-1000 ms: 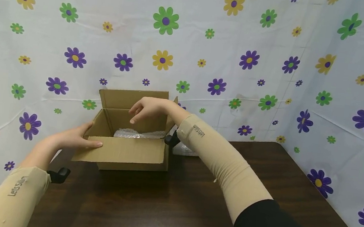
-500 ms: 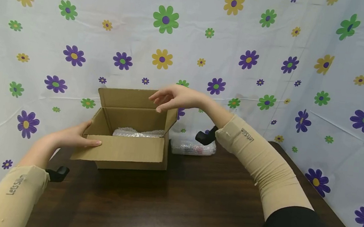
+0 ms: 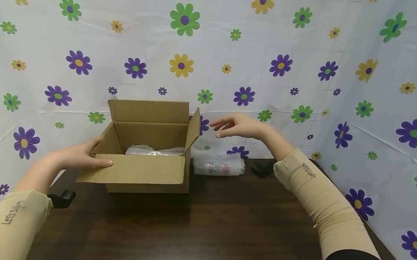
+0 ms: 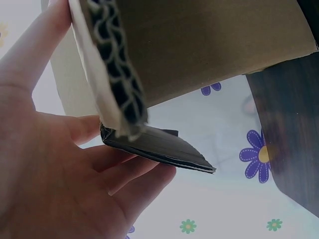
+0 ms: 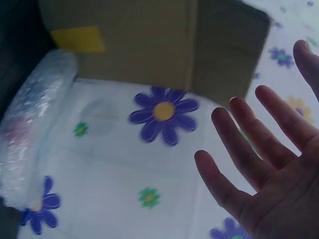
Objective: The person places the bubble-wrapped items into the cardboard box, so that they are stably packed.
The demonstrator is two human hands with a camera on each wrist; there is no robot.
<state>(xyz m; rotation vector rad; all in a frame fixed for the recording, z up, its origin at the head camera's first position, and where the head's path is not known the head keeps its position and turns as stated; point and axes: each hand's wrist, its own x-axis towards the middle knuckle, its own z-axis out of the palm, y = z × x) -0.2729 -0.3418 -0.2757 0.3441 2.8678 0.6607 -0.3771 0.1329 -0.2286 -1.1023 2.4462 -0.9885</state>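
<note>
An open cardboard box [image 3: 141,174] stands on the dark table, with a bubble-wrapped item [image 3: 153,151] inside. My left hand [image 3: 85,157] holds its front-left corner, thumb on the front flap and fingers behind the side; in the left wrist view the flap's corrugated edge [image 4: 117,74] lies across my left hand [image 4: 75,164]. My right hand [image 3: 228,128] hovers in the air to the right of the box with fingers spread and holds nothing. Below it a second bubble-wrapped bundle [image 3: 219,164] lies against the box's right side. The right wrist view shows the right hand [image 5: 259,149], bundle [image 5: 30,134] and box [image 5: 149,45].
The dark wooden table [image 3: 219,234] stretches toward me in front of the box. A flowered sheet [image 3: 241,43] hangs as a wall just behind the box and along the right side. The box's rear flap [image 3: 149,111] stands upright.
My right hand has come out from above the box's inside and swung right, ending over the bundle beside the box. The left hand and the box have stayed put.
</note>
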